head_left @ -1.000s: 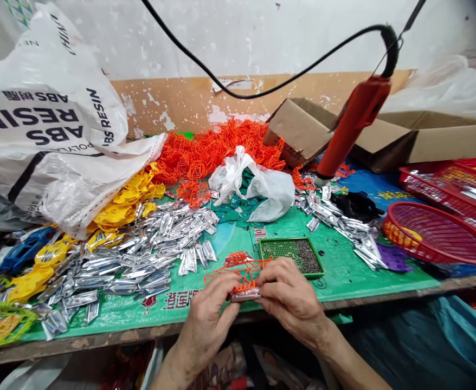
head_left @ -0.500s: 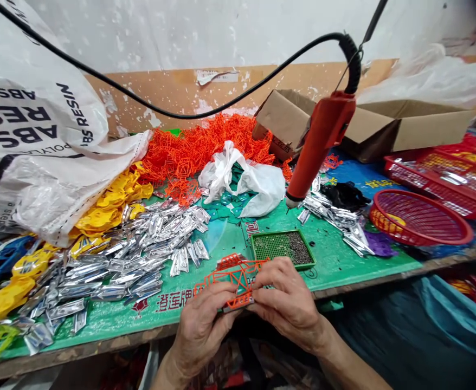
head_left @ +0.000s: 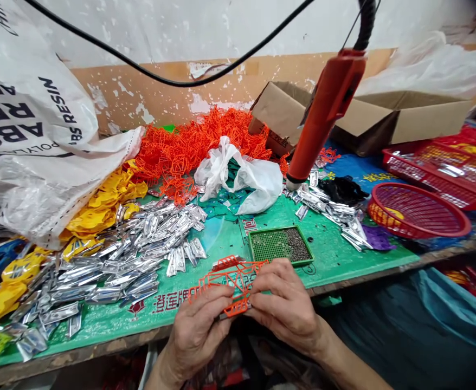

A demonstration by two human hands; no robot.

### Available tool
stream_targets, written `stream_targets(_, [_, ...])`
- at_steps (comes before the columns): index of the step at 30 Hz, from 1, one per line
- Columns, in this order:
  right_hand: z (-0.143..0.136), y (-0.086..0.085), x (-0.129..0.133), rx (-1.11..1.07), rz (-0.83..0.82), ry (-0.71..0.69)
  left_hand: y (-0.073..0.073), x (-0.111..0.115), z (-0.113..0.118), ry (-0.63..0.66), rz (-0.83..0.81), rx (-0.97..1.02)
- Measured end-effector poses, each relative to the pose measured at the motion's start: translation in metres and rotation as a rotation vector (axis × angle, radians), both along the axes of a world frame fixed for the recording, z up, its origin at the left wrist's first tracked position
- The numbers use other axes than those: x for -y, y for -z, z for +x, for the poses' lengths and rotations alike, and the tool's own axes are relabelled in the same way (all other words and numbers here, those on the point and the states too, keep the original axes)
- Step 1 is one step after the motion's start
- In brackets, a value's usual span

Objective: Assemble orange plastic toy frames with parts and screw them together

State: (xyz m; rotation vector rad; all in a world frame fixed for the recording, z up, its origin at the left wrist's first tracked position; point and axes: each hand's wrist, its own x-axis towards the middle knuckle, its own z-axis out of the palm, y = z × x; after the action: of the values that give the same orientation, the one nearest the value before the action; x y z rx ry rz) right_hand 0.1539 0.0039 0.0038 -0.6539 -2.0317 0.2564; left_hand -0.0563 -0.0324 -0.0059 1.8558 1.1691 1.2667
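Between my two hands, at the table's front edge, is an orange plastic lattice frame (head_left: 238, 307). My left hand (head_left: 199, 327) pinches its left end, thumb underneath and fingers on top. The right end is gripped by my right hand (head_left: 284, 303), whose fingertips hide part of it. A sliver of something silvery shows under the frame by my left fingertips; I cannot make out what it is. Just beyond my right hand lies a green tray (head_left: 254, 246) holding many small screws (head_left: 298, 244). A red electric screwdriver (head_left: 325, 116) hangs tip down above the table.
Shiny silver parts (head_left: 140, 254) are heaped at left beside yellow parts (head_left: 100, 208) and a white sack (head_left: 30, 162). Behind are an orange frame pile (head_left: 189, 146), a white plastic bag (head_left: 258, 184) and a cardboard box (head_left: 417, 124). Red baskets (head_left: 420, 208) stand at right.
The whole view has shifted slightly, and the hanging screwdriver appears higher with its cable. Both hands keep hold of the orange frame, which has tilted a little.
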Motion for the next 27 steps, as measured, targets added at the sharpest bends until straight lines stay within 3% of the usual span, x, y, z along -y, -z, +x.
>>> stream_targets(4, [-0.001, 0.001, -0.001, -0.024, -0.010, -0.019, -0.002, -0.003, 0.000, 0.040, 0.280, -0.154])
stream_targets(7, [-0.002, 0.002, -0.001, -0.030, -0.022, -0.023, -0.003, -0.007, 0.000, 0.062, 0.397, -0.253])
stream_targets(13, [-0.004, 0.005, 0.001, 0.017, -0.012, 0.013, -0.003, -0.007, 0.001, 0.037, 0.454, -0.403])
stream_targets(19, [-0.003, 0.013, 0.003, -0.033, 0.038, 0.055, -0.001, 0.001, 0.012, -0.163, 0.470, -0.346])
stream_targets(27, [-0.004, 0.021, 0.009, -0.032, 0.054, 0.075, 0.001, 0.009, 0.012, -0.148, 0.430, -0.315])
